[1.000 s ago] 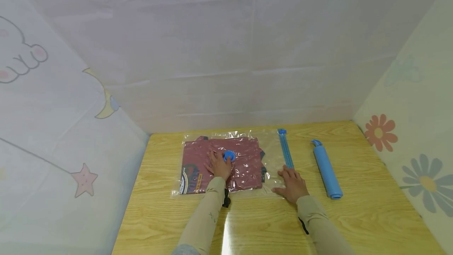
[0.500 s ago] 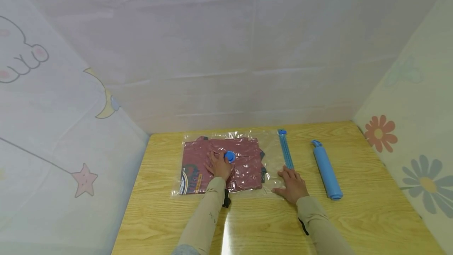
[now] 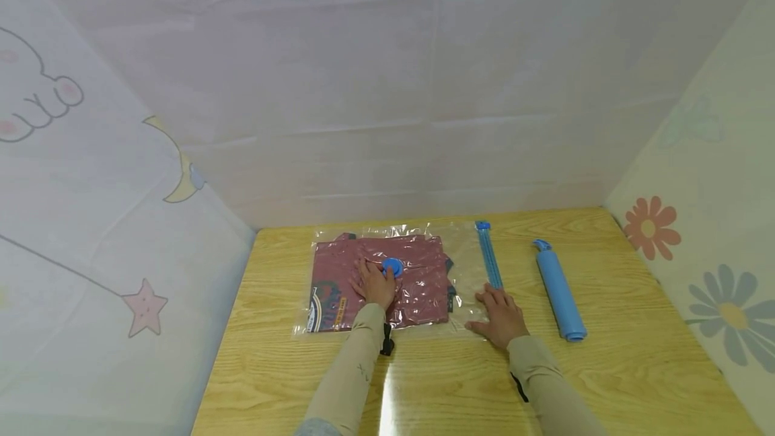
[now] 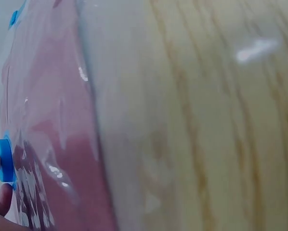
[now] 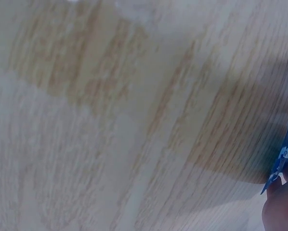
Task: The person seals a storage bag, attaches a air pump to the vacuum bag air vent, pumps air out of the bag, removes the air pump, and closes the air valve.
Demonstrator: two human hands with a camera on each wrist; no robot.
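A clear vacuum storage bag lies flat on the table, with a folded maroon garment inside it. Near its middle sits a round blue valve cap. My left hand lies over the garment, thumb and finger at the cap's rim; the left wrist view shows two fingertips against the blue cap. Fingers spread, my right hand rests on the bag's lower right part, its fingertips at the lower end of the blue zip strip.
To the right of the bag a blue hand pump lies on the wooden table. Pale fabric walls printed with cartoon shapes and flowers stand at the back and both sides.
The thumb and finger of my left hand have shifted slightly around the blue valve cap, which has tilted a little and come back level. My right hand and the bag have stayed put.
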